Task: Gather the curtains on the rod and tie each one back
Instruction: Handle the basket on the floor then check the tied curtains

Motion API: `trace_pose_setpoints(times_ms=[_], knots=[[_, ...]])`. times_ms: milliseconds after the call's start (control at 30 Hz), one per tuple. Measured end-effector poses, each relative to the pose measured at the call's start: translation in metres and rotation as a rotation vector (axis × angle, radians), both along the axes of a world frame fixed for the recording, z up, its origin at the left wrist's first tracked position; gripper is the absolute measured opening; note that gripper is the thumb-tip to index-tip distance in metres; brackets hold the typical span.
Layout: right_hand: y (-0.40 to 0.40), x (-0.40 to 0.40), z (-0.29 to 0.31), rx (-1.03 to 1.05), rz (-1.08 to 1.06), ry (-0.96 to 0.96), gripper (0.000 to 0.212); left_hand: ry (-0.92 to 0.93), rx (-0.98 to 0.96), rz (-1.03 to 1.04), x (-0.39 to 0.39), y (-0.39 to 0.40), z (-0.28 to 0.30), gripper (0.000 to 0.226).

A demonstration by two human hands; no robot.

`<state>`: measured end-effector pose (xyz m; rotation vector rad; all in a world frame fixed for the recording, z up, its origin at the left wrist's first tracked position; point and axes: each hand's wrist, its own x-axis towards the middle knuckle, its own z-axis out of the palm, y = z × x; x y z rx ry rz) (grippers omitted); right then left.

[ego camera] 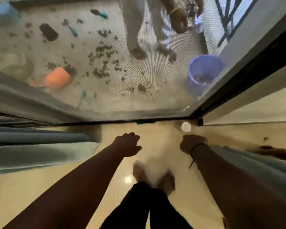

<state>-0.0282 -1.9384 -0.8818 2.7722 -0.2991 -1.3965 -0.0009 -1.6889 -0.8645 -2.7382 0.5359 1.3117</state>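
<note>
From my feed, both arms reach forward and down over the pale floor (40, 187) toward the screen door (139, 90). My left hand (128, 144) hangs knuckles-up with its fingers loosely curled, grip released, holding nothing. It sits apart from the left curtain (31, 149), whose blue-grey folds lie bunched along the left edge. My right hand (191, 146), a dark band at the wrist, has its fingers folded under; the blur keeps me from telling whether that grip is clenched or merely relaxed, and I see nothing in it. The right curtain (254, 164) runs beside that forearm at the right edge. Bare feet (153, 176) show blurred between the arms.

Beyond the mesh, going left to right: a blue tub (3, 12) in the far corner, contents not visible; an orange pot (57, 78) tipped on its side near scattered soil (102, 63); a purple bucket (203, 71) standing upright with something dark at its bottom. Another person's legs (135, 30) stand out there.
</note>
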Motion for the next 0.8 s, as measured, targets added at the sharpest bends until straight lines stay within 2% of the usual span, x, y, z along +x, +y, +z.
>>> trace_pose_setpoints(times_ms=[100, 233, 300, 400, 533, 600, 700, 800], knots=[[-0.014, 0.022, -0.07, -0.07, -0.016, -0.079, 0.037, 0.049, -0.043, 0.029, 0.024, -0.01, -0.071, 0.056], [-0.051, 0.029, -0.152, -0.136, -0.071, -0.042, 0.041, 0.049, -0.032, 0.122, 0.052, -0.007, -0.157, 0.055], [-0.072, 0.031, -0.19, -0.146, -0.175, -0.005, 0.05, 0.055, -0.01, 0.134, 0.062, -0.003, -0.195, 0.056], [-0.092, 0.029, -0.235, -0.135, -0.302, -0.002, 0.076, 0.05, 0.027, 0.116, 0.073, 0.005, -0.244, 0.057], [-0.09, 0.032, -0.286, -0.079, -0.313, 0.045, 0.089, 0.047, 0.058, 0.099, 0.089, 0.005, -0.299, 0.059], [-0.085, 0.039, -0.302, -0.099, -0.301, 0.054, 0.087, 0.036, 0.059, 0.076, 0.098, 0.001, -0.322, 0.057], [-0.082, 0.046, -0.316, -0.094, -0.33, -0.021, 0.067, 0.029, 0.043, 0.031, 0.108, -0.006, -0.349, 0.055], [-0.08, 0.054, -0.333, -0.022, -0.32, -0.079, 0.067, 0.02, 0.02, -0.022, 0.118, -0.011, -0.373, 0.06]])
